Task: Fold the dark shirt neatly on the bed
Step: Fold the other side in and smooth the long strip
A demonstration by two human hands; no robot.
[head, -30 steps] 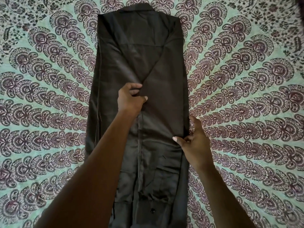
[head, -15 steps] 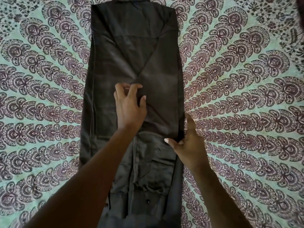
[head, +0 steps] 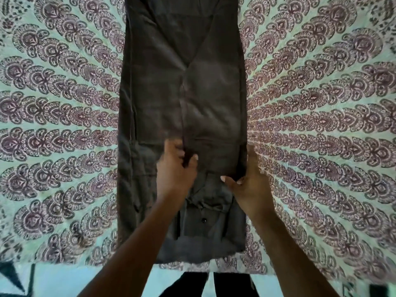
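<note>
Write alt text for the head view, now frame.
Two hands work a dark shirt lying lengthwise on a patterned bedspread: left hand pinches a central fold, right hand grips the shirt's right edge.

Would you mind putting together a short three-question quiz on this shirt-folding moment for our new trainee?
1. True or false: the dark shirt lies as a long, narrow strip on the patterned bedspread.
2. What does the left hand grip? A) a button B) a fold of cloth near the strip's middle C) the bedspread
3. Fill in: the right hand pinches the shirt at its ______ edge.

Key: 1 true. 2 B. 3 right.
</note>
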